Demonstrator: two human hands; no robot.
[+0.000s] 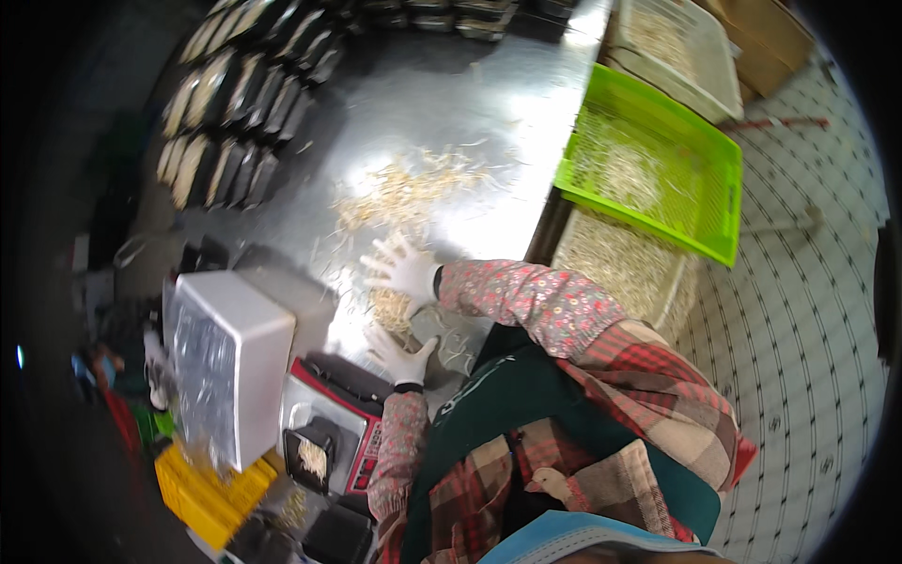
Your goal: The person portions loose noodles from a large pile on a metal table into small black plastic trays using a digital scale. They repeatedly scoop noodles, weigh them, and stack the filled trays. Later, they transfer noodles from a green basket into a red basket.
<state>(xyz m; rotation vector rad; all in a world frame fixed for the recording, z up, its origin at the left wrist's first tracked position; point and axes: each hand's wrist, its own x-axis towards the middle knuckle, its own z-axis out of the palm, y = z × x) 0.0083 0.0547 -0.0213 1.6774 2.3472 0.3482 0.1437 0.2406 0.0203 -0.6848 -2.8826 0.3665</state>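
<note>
Both hands wear white gloves over a shiny metal table (451, 84). My left hand (402, 356) has its fingers spread beside a small heap of pale, thin strands (390, 307), close to a red digital scale (338, 416). My right hand (405, 271) lies on the other side of that heap, fingers spread wide on the strands. Beyond it, a larger loose pile of yellowish strands (409, 190) is scattered over the metal. On the scale rests a black plastic tray (310, 451) holding some pale strands.
Stacks of filled black trays (243, 99) stand at the upper left. A white foam box (264, 338) with clear plastic stands beside the scale, near a yellow crate (204, 493). Along the table's right edge are a green basket (712, 155) and bins of strands. Another person (116, 370) is at far left.
</note>
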